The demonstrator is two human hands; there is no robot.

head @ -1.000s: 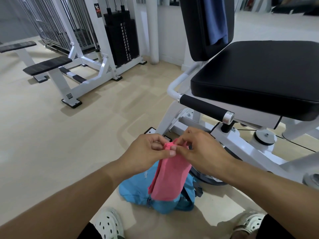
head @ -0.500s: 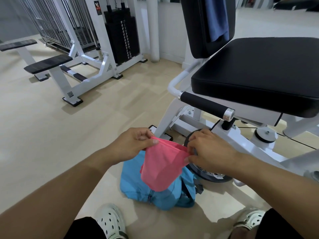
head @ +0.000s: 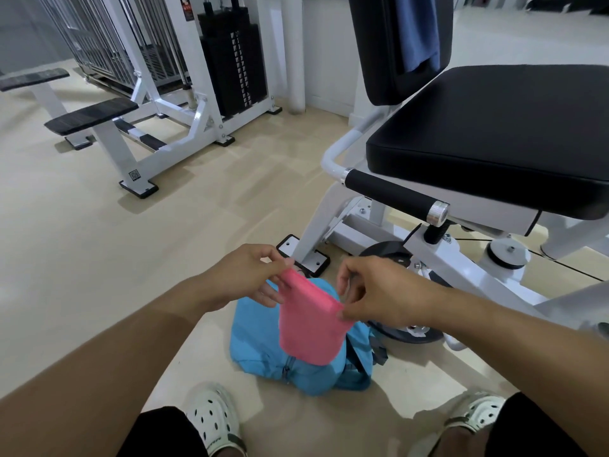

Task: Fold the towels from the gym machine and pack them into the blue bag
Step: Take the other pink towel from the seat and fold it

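Little writing can be read here: a small square code sticker (head: 134, 175) sits on the white foot of the far weight machine (head: 171, 103), and a dark label with red marks high on its upright is too blurred to make out. Faint lettering on the strap of the left shoe (head: 216, 420) is too small to read.

The pink towel (head: 311, 319) hangs folded in the air between both hands, directly above the blue bag (head: 260, 341), which lies slumped on the pale floor (head: 82, 258) between the person's feet and the base of the near gym machine (head: 428, 258). The left hand (head: 244, 278) pinches the towel's upper left corner, thumb and forefinger closed on the cloth while the other fingers (head: 267, 296) curl loosely beneath it. The right hand (head: 379, 291) pinches the upper right corner between thumb and fingertip, with its remaining fingers bent above the folded edge. The top fold runs slanting from the left hand down to the right hand, and the rest of the towel drops below, its lower edge overlapping the bag in this view; whether it touches the bag cannot be told.

A blue towel (head: 418, 31) hangs over the black backrest (head: 372, 47) behind the black seat pad (head: 494, 127).
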